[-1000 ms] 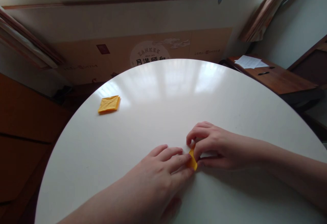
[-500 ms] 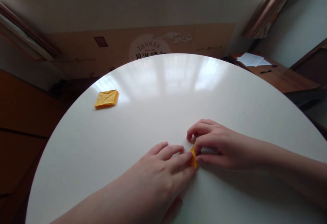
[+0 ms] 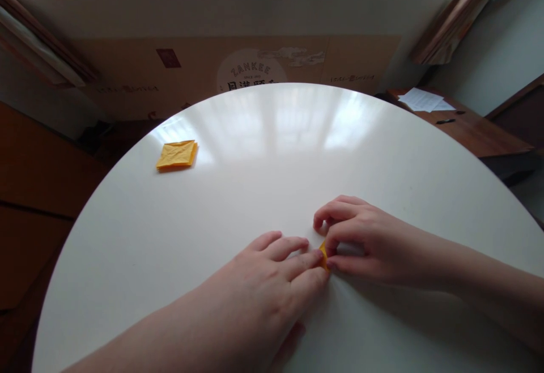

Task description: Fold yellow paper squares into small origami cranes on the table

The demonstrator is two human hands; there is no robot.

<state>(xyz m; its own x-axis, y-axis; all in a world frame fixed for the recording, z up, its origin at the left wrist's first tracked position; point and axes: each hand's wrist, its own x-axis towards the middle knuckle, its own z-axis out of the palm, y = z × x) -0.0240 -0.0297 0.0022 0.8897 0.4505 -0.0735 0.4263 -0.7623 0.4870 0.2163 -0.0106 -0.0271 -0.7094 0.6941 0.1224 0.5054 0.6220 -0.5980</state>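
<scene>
A small piece of yellow folded paper (image 3: 323, 255) lies on the white round table (image 3: 255, 191), mostly covered by my fingers. My left hand (image 3: 276, 282) rests palm down with its fingers stretched out and apart, and its index fingertip presses on the paper. From the right, my right hand (image 3: 361, 237) curls its fingers and pinches the paper's edge between thumb and index finger. How much paper lies under the hands is hidden. Toward the far left of the table sits a flat, creased yellow folded packet (image 3: 176, 155), apart from both hands.
Behind the table stands a large printed cardboard panel (image 3: 204, 67) against the wall. A brown wooden desk (image 3: 484, 135) at the right bears white papers (image 3: 425, 100) and a dark pen-like item (image 3: 446, 121). Curtains (image 3: 459, 16) hang at both sides.
The camera view has shifted slightly. My left fingers have edged a little over the paper, so less yellow shows. My right hand keeps its pinch.
</scene>
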